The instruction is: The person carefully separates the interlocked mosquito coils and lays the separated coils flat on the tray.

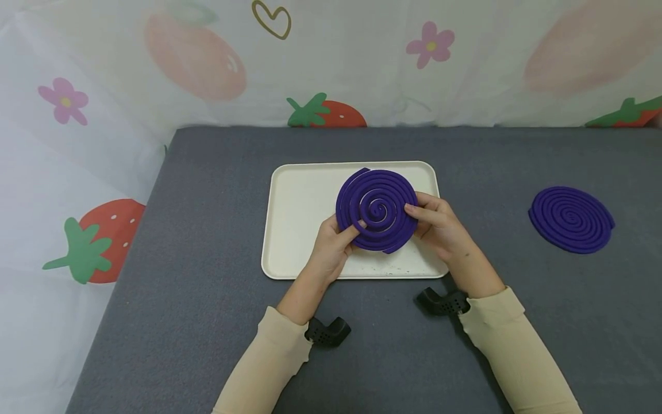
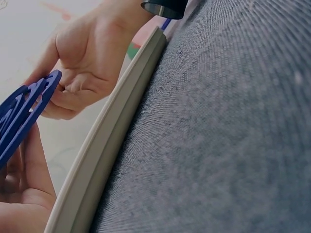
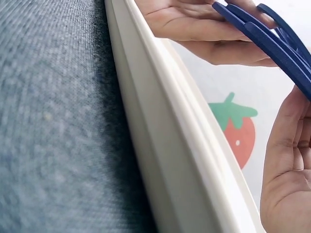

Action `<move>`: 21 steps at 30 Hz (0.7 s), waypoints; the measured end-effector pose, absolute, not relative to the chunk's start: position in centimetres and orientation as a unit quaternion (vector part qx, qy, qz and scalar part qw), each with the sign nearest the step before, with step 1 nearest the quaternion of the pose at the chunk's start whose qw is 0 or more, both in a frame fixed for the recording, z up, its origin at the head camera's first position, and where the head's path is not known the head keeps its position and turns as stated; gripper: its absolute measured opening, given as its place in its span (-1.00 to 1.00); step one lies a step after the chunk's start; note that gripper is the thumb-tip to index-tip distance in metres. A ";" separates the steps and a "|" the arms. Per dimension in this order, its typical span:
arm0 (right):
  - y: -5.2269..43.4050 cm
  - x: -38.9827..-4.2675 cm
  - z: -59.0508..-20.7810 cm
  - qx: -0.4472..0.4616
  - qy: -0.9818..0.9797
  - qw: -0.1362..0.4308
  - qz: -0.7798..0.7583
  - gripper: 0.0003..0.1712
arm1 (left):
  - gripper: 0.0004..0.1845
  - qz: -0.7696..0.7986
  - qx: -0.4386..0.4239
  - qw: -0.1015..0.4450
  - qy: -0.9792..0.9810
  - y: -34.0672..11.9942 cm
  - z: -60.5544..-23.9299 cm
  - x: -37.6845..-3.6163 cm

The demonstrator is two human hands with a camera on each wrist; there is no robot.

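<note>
Both hands, the left hand [image 1: 333,241] and the right hand [image 1: 439,224], pinch the purple spiral coil [image 1: 376,210] by its edges, just above the cream plastic tray [image 1: 295,230] on the grey tabletop [image 1: 207,287]. The coil looks light, thin and easy to snap. I think holding the outer ring on both sides is safest.

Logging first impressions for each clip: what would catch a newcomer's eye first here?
A purple spiral coil held up over a cream tray at the middle of the grey table, the left hand and right hand pinching its opposite edges. A second purple coil lies flat on the table to the right. Behind hangs a strawberry-and-flower printed backdrop.
</note>
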State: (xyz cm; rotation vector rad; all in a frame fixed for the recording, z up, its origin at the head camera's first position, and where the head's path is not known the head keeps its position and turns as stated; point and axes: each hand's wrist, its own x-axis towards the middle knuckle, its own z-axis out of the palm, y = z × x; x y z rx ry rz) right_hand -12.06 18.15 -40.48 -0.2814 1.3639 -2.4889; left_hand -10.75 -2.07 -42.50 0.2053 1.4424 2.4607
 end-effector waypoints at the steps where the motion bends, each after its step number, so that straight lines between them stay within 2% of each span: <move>1: 18.1 -12.1 -40.5 -0.099 0.471 0.145 -0.865 -0.65 | -0.75 0.852 0.070 0.141 0.499 -2.1 -42.5 -10.7; 8: 18.0 -12.0 -40.5 -0.099 0.463 0.146 -0.869 -0.69 | -0.79 0.860 0.066 0.141 0.485 -2.1 -42.6 -10.6; 12: 18.0 -12.0 -40.5 -0.097 0.463 0.145 -0.869 -0.70 | -0.71 0.864 0.065 0.142 0.478 -2.1 -42.8 -10.7; 16: 18.0 -11.9 -40.5 -0.098 0.466 0.138 -0.868 -0.69 | -0.83 0.863 0.062 0.142 0.480 -2.1 -42.6 -10.7; 21: 18.0 -12.0 -40.4 -0.091 0.472 0.125 -0.868 -0.67 | -0.78 0.867 0.063 0.131 0.476 -2.1 -42.3 -10.7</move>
